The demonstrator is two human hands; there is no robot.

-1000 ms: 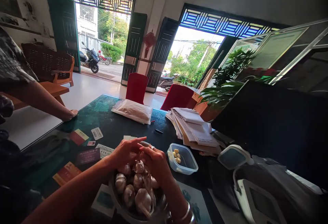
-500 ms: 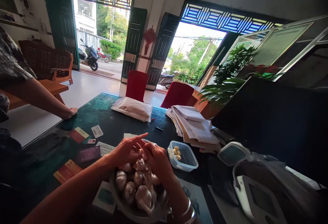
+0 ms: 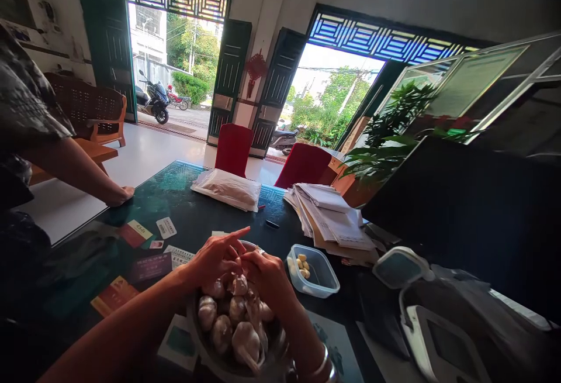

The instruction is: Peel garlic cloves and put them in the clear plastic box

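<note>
Both my hands meet at their fingertips over a round bowl (image 3: pixel 196 336) full of whole garlic bulbs (image 3: pixel 246 342). My left hand (image 3: pixel 217 259) has its index finger stretched out, while the thumb and other fingers pinch at a small garlic clove, mostly hidden between the hands. Curled in from the other side, my right hand (image 3: pixel 265 272) closes its thumb and fingers on the same clove. It wears a ring, and a silver bangle circles the wrist. Right of the bowl, a clear plastic container (image 3: pixel 324 286) holds several peeled garlic cloves (image 3: pixel 302 266).
Cards (image 3: pixel 151 265) lie on the dark glass-topped table (image 3: pixel 175 196) at left. Behind are a plastic-wrapped packet (image 3: pixel 225 190), a pen (image 3: pixel 272 224) and stacked papers (image 3: pixel 326 213). A white device (image 3: pixel 433 342) and dark monitor (image 3: pixel 473 213) stand right. Another person's hand (image 3: pixel 119 195) rests on the table edge.
My fingers have shifted slightly against each other, still together over the bowl. The other person at left has moved a little to the right in view. The camera tilted up slightly.
</note>
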